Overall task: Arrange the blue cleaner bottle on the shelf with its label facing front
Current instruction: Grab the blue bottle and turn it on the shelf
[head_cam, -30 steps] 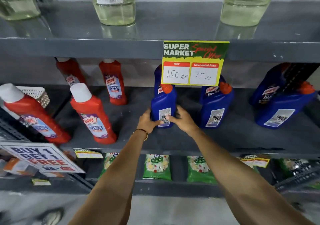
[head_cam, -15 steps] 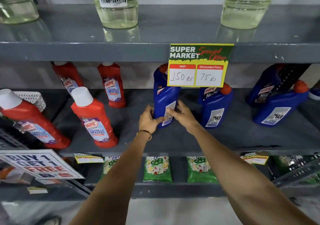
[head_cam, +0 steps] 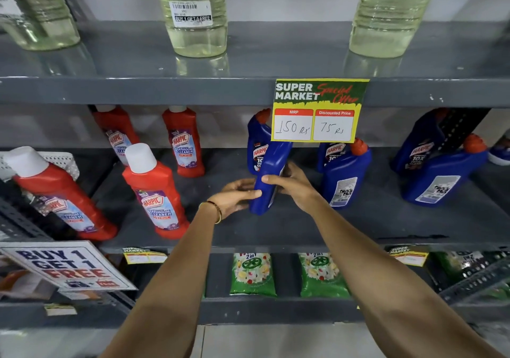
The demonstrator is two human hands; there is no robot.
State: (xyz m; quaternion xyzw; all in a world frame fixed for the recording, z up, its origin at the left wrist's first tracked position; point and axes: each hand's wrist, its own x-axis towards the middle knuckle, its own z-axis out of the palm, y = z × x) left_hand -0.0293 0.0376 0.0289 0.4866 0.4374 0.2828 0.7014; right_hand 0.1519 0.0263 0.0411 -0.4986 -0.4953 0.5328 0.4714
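Observation:
A blue cleaner bottle stands on the middle grey shelf, turned so its narrow plain side faces me; a sliver of its white back label shows on the right edge. My left hand grips its lower left side. My right hand wraps its right side, fingers over the front. Its top is hidden behind the yellow price sign. Just behind it stands another blue bottle with its front label showing.
Two more pairs of blue bottles stand to the right. Red cleaner bottles stand to the left. Clear bottles sit on the upper shelf, green packets on the lower one.
Both hands have turned the blue bottle: its white back label faced me before and now points right, with the narrow side toward me. The view moved slightly closer.

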